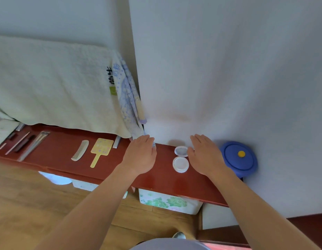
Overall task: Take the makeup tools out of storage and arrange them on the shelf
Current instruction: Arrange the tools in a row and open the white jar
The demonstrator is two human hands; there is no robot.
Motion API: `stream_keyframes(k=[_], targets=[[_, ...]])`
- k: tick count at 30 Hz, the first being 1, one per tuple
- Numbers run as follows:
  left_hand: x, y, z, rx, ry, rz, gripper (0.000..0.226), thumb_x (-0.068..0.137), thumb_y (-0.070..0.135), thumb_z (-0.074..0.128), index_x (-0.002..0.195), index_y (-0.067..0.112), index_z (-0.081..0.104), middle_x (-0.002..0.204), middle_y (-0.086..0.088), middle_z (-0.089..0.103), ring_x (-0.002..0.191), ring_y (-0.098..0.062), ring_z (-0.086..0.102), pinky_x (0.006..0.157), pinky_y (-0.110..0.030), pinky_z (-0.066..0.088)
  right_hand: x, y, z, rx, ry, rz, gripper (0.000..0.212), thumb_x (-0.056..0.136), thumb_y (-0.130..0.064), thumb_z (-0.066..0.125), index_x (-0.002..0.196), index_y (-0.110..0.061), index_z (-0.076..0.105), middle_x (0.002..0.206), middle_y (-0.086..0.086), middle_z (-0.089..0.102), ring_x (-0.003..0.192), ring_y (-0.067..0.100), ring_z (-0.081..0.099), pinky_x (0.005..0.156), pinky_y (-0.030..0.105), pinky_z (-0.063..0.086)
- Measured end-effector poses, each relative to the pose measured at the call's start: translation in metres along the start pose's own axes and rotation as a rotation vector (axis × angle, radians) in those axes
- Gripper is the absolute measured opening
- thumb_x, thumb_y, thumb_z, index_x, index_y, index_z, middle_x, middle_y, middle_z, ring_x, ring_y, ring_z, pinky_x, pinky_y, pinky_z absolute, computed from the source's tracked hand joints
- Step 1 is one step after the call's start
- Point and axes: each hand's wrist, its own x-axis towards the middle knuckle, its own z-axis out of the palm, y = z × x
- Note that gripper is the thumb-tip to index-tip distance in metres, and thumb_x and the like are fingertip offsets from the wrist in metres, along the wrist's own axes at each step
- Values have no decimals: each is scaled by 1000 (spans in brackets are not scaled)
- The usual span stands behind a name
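Both hands were flat over the shelf (62, 150), fingers straight, nothing held! The left hand (141, 154) was apart from the open compact (181, 164), and the right hand (204, 154) was just beside it. The compact lay on the shelf between them. Further left lay the mirror (100, 150), comb (80, 150) and brushes (33, 144).

A cream towel (48, 83) hangs beside a blue-patterned cloth (126, 94); a blue lid (240, 160) sits far right.
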Motion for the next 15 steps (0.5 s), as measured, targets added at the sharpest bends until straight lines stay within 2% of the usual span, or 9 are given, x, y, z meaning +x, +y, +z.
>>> stream_keyframes(k=[4, 7, 11, 13, 15], targets=[[-18, -23, -10, -23, 6, -8, 38, 100, 26, 41, 132, 9, 53, 133, -8, 55, 124, -26, 51, 102, -41, 42, -4, -30, 1, 22, 13, -5, 46, 100, -30, 35, 139, -7, 43, 141, 8, 47, 130, 26, 40, 111, 34, 28], [-35, -45, -18, -17, 28, -23, 38, 100, 27, 40, 131, 9, 53, 135, -8, 53, 126, -25, 49, 103, -40, 43, -8, -62, 5, 58, 9, -16, 54, 96, -35, 28, 140, -7, 44, 142, 9, 48, 133, 26, 39, 113, 35, 28], [-63, -77, -29, -6, 27, -59, 38, 99, 27, 43, 131, 8, 53, 136, -9, 53, 126, -26, 49, 102, -40, 42, -12, -106, 11, 63, 6, -39, 48, 99, -33, 35, 141, -11, 43, 146, 5, 45, 136, 23, 35, 113, 38, 29], [-77, -94, -33, 13, 15, -88, 40, 100, 29, 40, 133, 8, 51, 138, -9, 52, 128, -25, 47, 105, -41, 41, -13, -127, 14, 58, 18, -61, 44, 99, -32, 37, 136, -12, 47, 139, 3, 49, 132, 22, 39, 107, 38, 32], [-91, -111, -37, 22, 7, -116, 44, 101, 30, 38, 139, 9, 48, 142, -8, 50, 132, -25, 44, 109, -40, 38, -13, -147, 19, 73, 28, -98, 39, 96, -32, 38, 124, -10, 54, 124, 4, 57, 120, 26, 47, 99, 40, 38]])
